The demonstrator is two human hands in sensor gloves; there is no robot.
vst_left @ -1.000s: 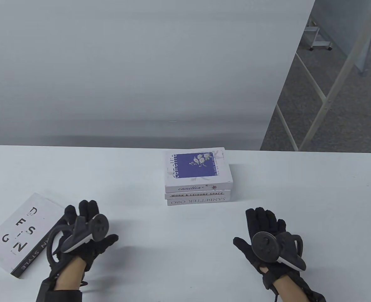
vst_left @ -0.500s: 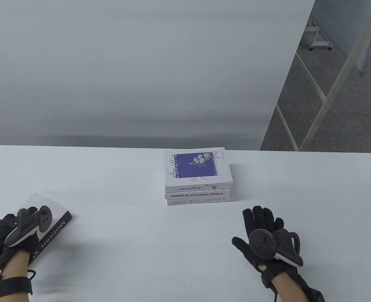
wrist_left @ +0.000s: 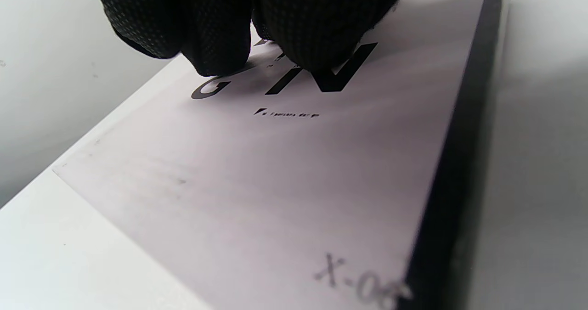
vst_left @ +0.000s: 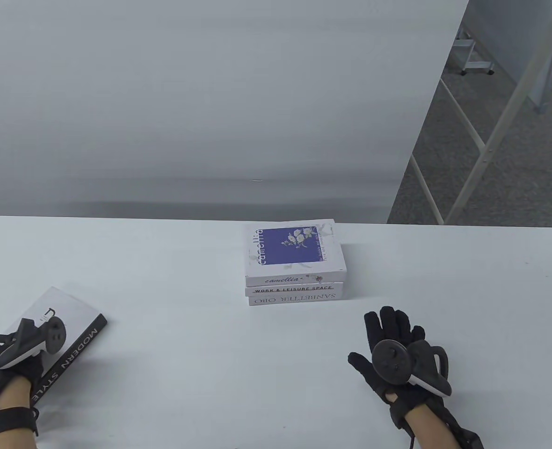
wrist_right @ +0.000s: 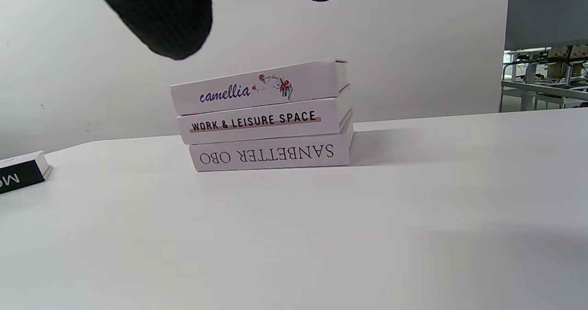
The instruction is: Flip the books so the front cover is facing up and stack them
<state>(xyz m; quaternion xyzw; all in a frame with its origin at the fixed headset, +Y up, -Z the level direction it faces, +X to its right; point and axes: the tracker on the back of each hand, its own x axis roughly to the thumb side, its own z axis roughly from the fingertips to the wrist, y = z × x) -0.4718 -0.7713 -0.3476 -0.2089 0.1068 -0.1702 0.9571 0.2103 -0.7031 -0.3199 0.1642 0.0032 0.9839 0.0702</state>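
Observation:
A white book with "DESIGN" on its cover and a black "MODERN STYLE" spine (vst_left: pixel 72 322) lies at an angle at the table's left, cover up. My left hand (vst_left: pixel 21 365) lies over its near left part. In the left wrist view my fingertips (wrist_left: pixel 216 57) rest on the cover (wrist_left: pixel 275 186) by the printed letters; no grip on an edge shows. A stack of three books (vst_left: pixel 294 266) stands in the middle, the blue and white "camellia" book on top; the right wrist view shows their spines (wrist_right: pixel 262 117). My right hand (vst_left: pixel 393 341) lies flat on the table, fingers spread, empty.
The white table (vst_left: pixel 210 374) has bare surface between the hands and the stack. A grey wall runs behind it. Metal frames stand on the floor past the far right corner (vst_left: pixel 482 140). The black spine's end shows at the left of the right wrist view (wrist_right: pixel 18 174).
My left hand has moved left from beside the book's spine to on top of its cover. The book has turned slightly. The right hand has barely moved.

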